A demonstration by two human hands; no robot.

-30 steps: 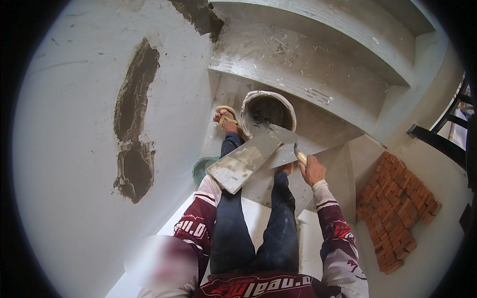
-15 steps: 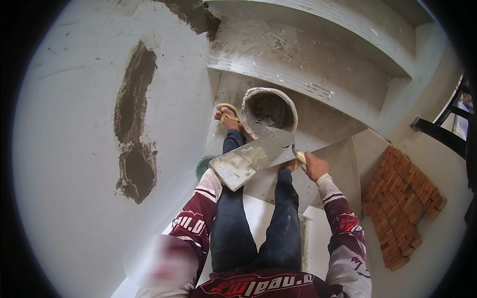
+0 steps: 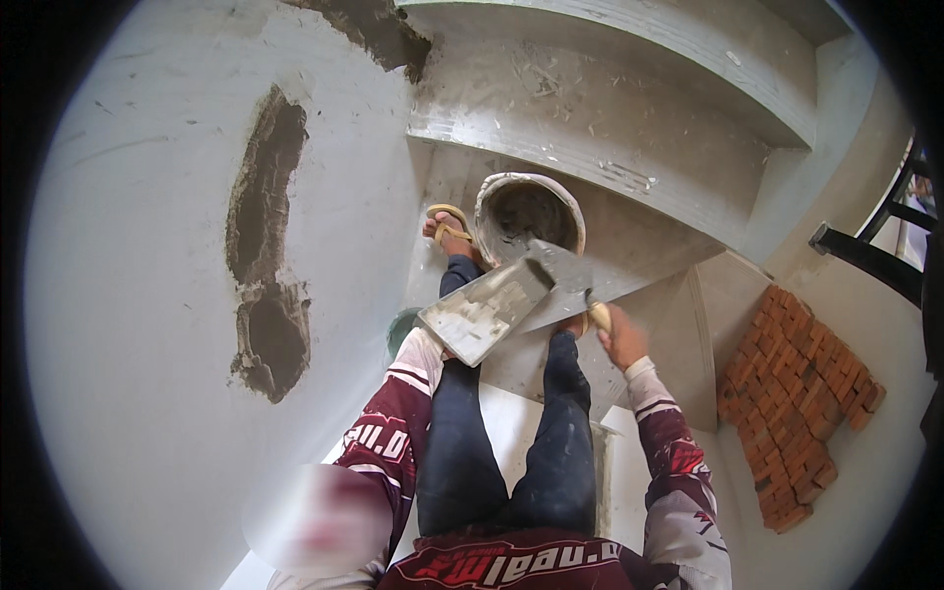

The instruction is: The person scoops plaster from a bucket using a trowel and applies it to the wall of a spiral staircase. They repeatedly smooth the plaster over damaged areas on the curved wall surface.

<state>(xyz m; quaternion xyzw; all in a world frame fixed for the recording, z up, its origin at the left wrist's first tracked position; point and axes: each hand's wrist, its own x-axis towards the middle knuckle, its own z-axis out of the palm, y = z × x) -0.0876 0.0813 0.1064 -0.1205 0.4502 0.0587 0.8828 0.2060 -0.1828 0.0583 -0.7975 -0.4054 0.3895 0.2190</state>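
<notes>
My right hand (image 3: 623,340) is closed around the pale wooden handle of a trowel (image 3: 566,264). The trowel's grey metal blade lies at the far end of a mortar-smeared hawk (image 3: 482,313), in front of the bucket. My left hand (image 3: 448,354) is almost wholly hidden beneath the hawk and bears it from below; its fingers barely show. A little dark wet mortar (image 3: 540,271) clings to the hawk's far edge. Just beyond stands a round, crusted bucket (image 3: 580,221) with grey mortar inside.
A white wall (image 3: 147,295) with a long patch of grey mortar (image 3: 265,197) rises at left. Curved steps (image 3: 590,108) climb ahead. Stacked red bricks (image 3: 796,403) lie at right, near a black metal railing (image 3: 870,258). A green container (image 3: 401,329) sits partly behind my left forearm.
The trowel blade has moved off the hawk's surface toward its far end and the bucket. Less wet mortar shows on the hawk, and my right hand has shifted slightly.
</notes>
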